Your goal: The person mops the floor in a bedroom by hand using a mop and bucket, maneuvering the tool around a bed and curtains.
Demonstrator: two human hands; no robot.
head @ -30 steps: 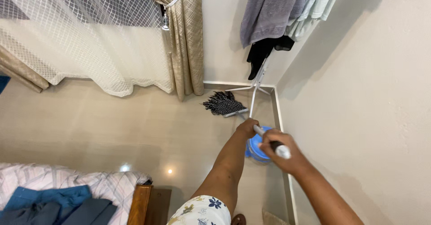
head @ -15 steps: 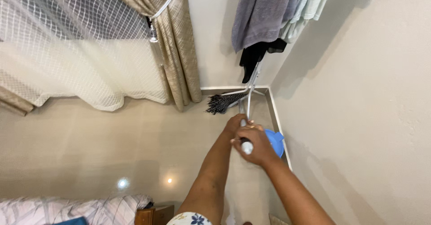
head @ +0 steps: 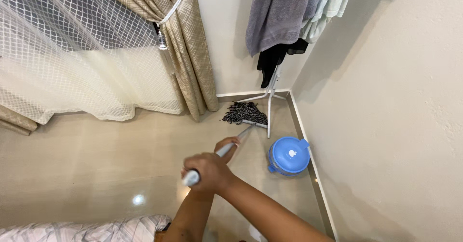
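A home bedroom: a bed [head: 82,227] with striped bedding near left, gold curtains [head: 188,44] and lace netting [head: 72,54] far left, towels [head: 277,13] on a clothes stand [head: 268,102] in the far corner.

You have 1 view, worn on the head, looking steeply down into a room corner: hands [head: 207,172] close at lower centre, floor [head: 87,165] left, wall [head: 395,102] filling the right.

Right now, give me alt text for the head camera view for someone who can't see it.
Two bare hands grip a mop handle, right hand at its top end, left hand lower down; the striped mop head rests on the beige floor by a clothes stand, near a blue bucket.
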